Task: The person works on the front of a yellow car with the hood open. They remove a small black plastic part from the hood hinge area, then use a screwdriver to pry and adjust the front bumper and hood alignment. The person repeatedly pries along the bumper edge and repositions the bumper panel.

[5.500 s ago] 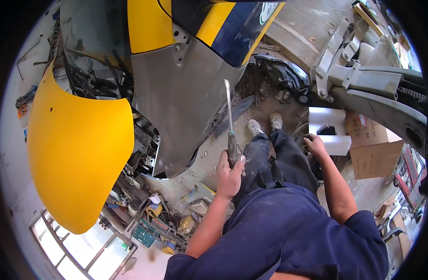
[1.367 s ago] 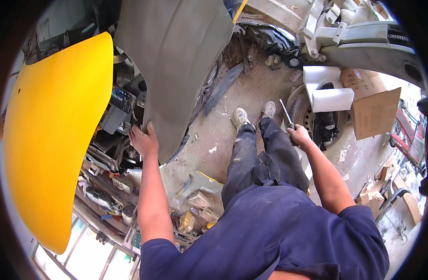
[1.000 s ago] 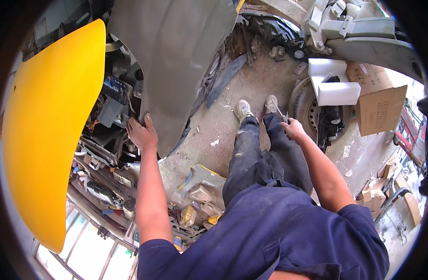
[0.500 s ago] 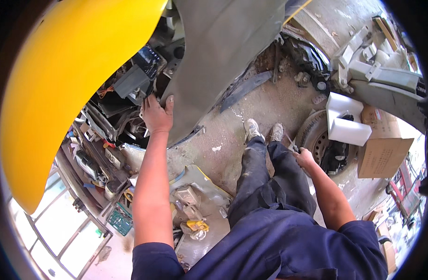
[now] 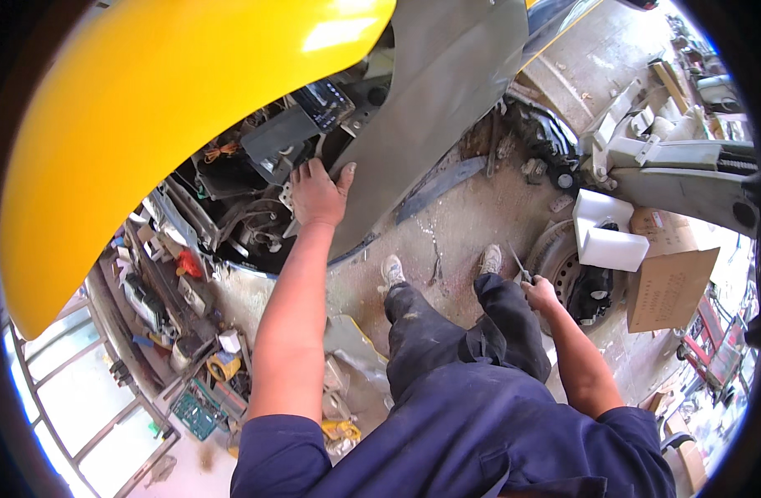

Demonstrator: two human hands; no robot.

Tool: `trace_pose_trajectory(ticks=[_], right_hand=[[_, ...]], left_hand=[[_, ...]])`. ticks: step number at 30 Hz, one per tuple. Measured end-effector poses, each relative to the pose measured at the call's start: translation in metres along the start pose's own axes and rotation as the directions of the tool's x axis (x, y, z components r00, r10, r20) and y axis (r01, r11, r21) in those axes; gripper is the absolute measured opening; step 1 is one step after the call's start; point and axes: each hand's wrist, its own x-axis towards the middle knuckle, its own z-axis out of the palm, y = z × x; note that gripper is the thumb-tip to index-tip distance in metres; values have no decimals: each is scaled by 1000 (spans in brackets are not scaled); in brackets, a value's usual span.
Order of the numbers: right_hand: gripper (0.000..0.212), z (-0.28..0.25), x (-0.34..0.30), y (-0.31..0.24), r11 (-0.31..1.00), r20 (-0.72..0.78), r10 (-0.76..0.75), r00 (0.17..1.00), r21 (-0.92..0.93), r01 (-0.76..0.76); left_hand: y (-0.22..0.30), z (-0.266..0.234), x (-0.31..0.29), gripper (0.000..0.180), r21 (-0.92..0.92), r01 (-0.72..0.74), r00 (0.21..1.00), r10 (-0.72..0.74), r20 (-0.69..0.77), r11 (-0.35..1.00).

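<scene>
My left hand (image 5: pixel 318 195) rests on the inner edge of a grey car fender (image 5: pixel 430 108), fingers stretched toward the engine bay and thumb spread over the panel. Beside its fingers are a metal bracket and a dark box (image 5: pixel 282 133) in the engine bay. Above the bay stands a raised yellow hood (image 5: pixel 165 108). Low at my right side, my right hand (image 5: pixel 541 293) is closed around a slim metal tool (image 5: pixel 519 264) with a narrow tip pointing away from me. Its exact kind is unclear, since my fingers cover the handle.
Right of my feet lies a wheel (image 5: pixel 555 257) with white foam (image 5: pixel 613 249) and a cardboard box (image 5: pixel 673 290) beside it. Grey metal beams (image 5: pixel 679 178) reach in at the right. Loose parts and a green circuit board (image 5: pixel 195 415) lie at the left.
The view has shifted, and the car and my left hand now appear farther right. My left foot has stepped to the left. The tool in my right hand shows more plainly.
</scene>
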Motion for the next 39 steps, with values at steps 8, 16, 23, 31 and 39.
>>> trace_pose_trajectory(ticks=[8, 16, 23, 31, 39], right_hand=[[47, 67, -75, -8, 967, -235, 20, 972, 252, 41], [32, 163, -128, 22, 900, -216, 81, 973, 435, 21], [30, 153, -149, -1, 974, -231, -42, 972, 208, 91], [27, 127, -153, -55, 911, -179, -52, 982, 395, 121], [31, 89, -119, -45, 957, -188, -16, 982, 282, 69]], left_hand=[[-16, -18, -6, 72, -180, -33, 990, 57, 127, 983], [-93, -60, -85, 59, -469, 35, 993, 22, 116, 882], [-148, -68, -105, 36, -619, 244, 969, -165, 184, 746], [-158, -56, -51, 33, -683, 278, 960, -183, 210, 675], [-151, -77, 65, 30, -632, 186, 982, -164, 93, 752]])
